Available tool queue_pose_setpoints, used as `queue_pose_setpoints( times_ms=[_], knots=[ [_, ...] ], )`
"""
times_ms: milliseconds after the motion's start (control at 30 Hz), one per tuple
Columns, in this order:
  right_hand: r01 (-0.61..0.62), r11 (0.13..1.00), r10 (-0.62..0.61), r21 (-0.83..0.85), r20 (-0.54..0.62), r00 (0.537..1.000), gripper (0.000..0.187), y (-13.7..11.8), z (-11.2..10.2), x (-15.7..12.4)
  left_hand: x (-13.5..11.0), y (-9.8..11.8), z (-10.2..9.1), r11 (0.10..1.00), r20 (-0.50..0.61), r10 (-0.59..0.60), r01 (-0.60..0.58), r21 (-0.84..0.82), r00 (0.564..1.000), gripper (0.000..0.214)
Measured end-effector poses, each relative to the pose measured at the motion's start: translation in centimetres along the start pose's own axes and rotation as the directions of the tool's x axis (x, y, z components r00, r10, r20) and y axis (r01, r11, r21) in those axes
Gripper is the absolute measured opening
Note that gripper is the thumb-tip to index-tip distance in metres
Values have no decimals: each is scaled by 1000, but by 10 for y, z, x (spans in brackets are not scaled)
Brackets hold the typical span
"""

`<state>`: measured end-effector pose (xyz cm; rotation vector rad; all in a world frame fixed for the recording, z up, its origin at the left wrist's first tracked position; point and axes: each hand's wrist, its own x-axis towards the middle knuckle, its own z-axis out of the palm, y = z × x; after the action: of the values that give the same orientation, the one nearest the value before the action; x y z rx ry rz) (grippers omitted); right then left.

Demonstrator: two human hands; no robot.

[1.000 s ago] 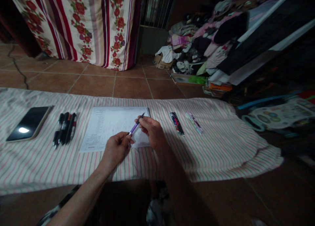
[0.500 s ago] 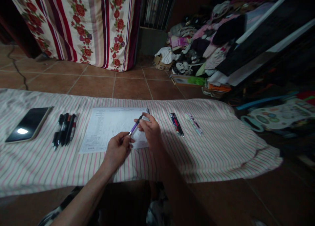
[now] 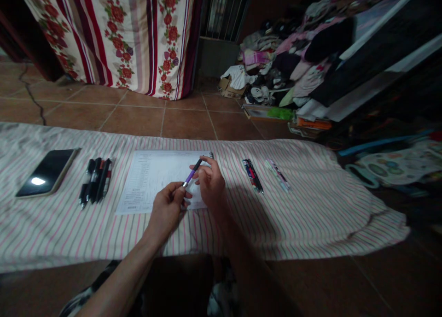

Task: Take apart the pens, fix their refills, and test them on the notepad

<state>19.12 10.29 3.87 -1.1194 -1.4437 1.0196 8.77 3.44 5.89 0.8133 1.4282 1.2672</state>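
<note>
A purple pen point(image 3: 190, 175) with a black upper end and a silver lower part slants between my hands, above a white printed sheet point(image 3: 152, 169). My left hand point(image 3: 169, 202) pinches its lower, silver end between thumb and fingers. My right hand point(image 3: 211, 181) is curled about the black upper end, its index fingertip at the very tip and other fingers behind the barrel. Whether the right thumb touches the pen is unclear. The sheet lies on a spiral-bound pad point(image 3: 212, 155), whose coil shows beyond my right hand.
On the striped cloth point(image 3: 304, 215), a phone point(image 3: 48, 172) and several dark pens point(image 3: 96, 181) lie left. To the right are a few dark pens point(image 3: 252, 176) and pale pens point(image 3: 278, 174). A floral curtain point(image 3: 138, 40) and heaped clothes point(image 3: 276, 63) stand behind.
The view has shifted slightly, so the things on the cloth sit further right. My right thumb has drawn back a little from the pen's black end. The left hand keeps its pinch.
</note>
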Motion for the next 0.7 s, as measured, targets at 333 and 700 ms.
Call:
queue_pose_setpoints(
  times_ms=[333,700],
  knots=[
    [-262,925,281,274,-32,959,36,-6,-7,9,-1,-2,2,996,8,-67,67,-55,998,14],
    [-294,884,335,364,-54,941,28,-4,-11,10,0,-4,0,998,14,-68,69,-17,998,12]
  ],
)
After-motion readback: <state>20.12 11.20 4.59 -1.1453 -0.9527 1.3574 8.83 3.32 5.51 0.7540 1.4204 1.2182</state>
